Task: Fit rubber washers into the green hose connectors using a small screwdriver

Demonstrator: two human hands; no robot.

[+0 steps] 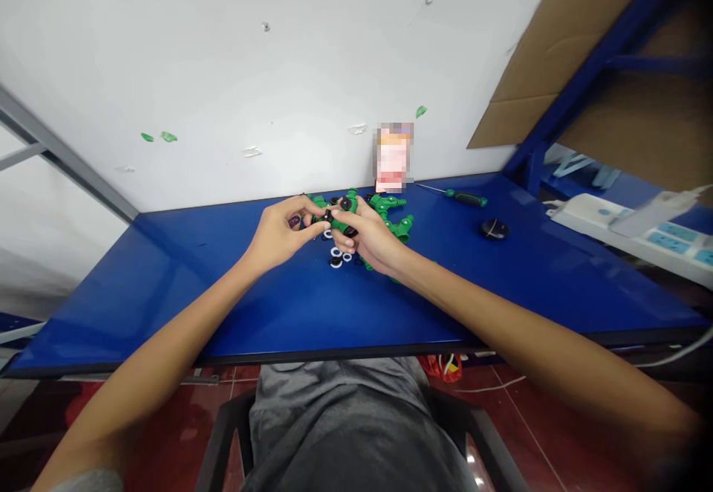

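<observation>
My right hand is closed around a green plastic hose fitting with black knobs, just above the table. My left hand meets it from the left, thumb and fingertips pinched on a small black part at the fitting's side. Whether that part is joined to the fitting, I cannot tell. Around and behind the hands lie more green hose fittings, partly hidden. White rings and small black pieces lie below my hands. Something dark purple shows between my left fingers.
The blue table meets a white wall. To the right lie a green-and-black screwdriver and a round black object. A blurred-out packet leans on the wall. A white power strip is at the right edge.
</observation>
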